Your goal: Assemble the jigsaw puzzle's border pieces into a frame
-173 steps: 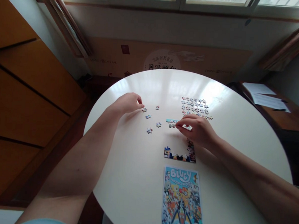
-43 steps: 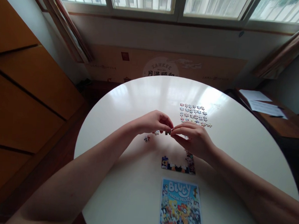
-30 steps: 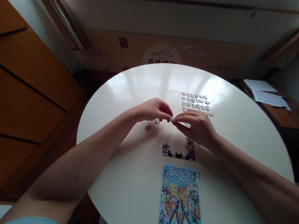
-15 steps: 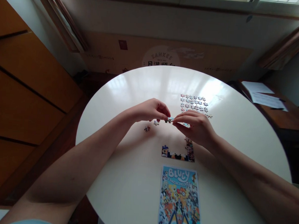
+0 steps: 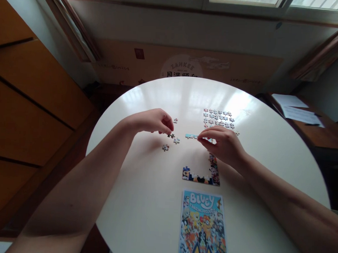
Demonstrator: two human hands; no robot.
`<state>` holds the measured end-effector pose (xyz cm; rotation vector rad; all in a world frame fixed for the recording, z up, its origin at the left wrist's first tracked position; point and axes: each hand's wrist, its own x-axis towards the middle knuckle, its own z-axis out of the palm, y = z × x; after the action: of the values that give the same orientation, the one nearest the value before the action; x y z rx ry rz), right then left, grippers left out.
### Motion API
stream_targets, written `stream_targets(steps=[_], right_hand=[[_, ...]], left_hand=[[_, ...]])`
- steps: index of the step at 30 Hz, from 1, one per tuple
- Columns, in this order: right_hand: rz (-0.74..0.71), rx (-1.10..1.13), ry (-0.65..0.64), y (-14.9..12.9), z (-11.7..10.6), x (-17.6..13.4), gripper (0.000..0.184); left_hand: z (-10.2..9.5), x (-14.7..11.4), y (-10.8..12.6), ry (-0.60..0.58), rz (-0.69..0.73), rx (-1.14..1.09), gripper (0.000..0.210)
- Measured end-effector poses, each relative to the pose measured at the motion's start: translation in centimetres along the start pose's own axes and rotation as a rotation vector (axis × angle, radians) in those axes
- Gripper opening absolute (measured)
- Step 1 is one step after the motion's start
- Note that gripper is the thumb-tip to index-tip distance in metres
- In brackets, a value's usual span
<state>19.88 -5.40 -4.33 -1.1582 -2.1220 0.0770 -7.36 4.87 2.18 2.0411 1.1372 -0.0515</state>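
My left hand (image 5: 156,121) pinches a small dark jigsaw piece (image 5: 171,135) just above the white table. Close by lie a loose piece (image 5: 176,141), another loose piece (image 5: 165,147) and one beyond the fingers. The thumb and fingertips of my right hand (image 5: 225,141) close on the right part of a light-blue joined puzzle strip (image 5: 191,136); the hand partly covers that strip. Below it, joined border pieces (image 5: 200,179) form a corner shape along the bottom and right side. Part of the right side is hidden under my right hand.
Rows of loose puzzle pieces (image 5: 215,117) lie beyond my right hand. A colourful Bluey picture sheet (image 5: 203,226) rests near the front of the round white table (image 5: 141,215). Papers (image 5: 300,114) and a pen are on a brown desk at the right.
My left hand has moved left, away from the light-blue strip, and a dark piece shows in its fingers. The strip's left end is now uncovered. My right hand has barely moved.
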Motion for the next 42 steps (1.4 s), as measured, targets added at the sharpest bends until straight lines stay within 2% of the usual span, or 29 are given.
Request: stream_targets(steps=[4,8,17,22,27,31,34,39,42], right_hand=[[0.047,-0.033,-0.026,0.4,-0.1,-0.1,0.013],[0.095,-0.053,-0.021,0.7,-0.2,-0.1,0.013],[0.120,-0.042,-0.039,0.9,-0.3,-0.1,0.014],[0.135,-0.019,-0.001,0.9,-0.5,-0.1,0.014],[0.163,0.005,0.044,1.1,-1.1,0.0,0.013],[0.174,0.052,0.124,1.5,-1.0,0.1,0.012],[0.217,0.080,0.219,2.0,-0.5,0.2,0.013],[0.308,0.139,0.319,2.9,0.2,0.1,0.026],[0.328,0.184,0.336,3.3,0.3,0.1,0.036]], left_hand=[[-0.7,-0.4,-0.6,0.017,-0.100,0.065,0.023],[-0.7,-0.4,-0.7,0.032,-0.153,0.124,0.022],[-0.1,-0.4,-0.1,0.075,-0.125,0.237,0.018],[0.1,-0.5,-0.1,0.081,-0.119,0.269,0.015],[0.0,-0.4,-0.4,0.137,-0.031,0.252,0.014],[0.3,-0.1,-0.3,0.237,0.077,0.219,0.022],[0.6,0.4,-0.4,0.371,0.192,0.211,0.027],[0.9,1.6,-1.8,0.644,0.317,0.233,0.022],[1.0,2.2,-2.7,0.743,0.336,0.236,0.021]])
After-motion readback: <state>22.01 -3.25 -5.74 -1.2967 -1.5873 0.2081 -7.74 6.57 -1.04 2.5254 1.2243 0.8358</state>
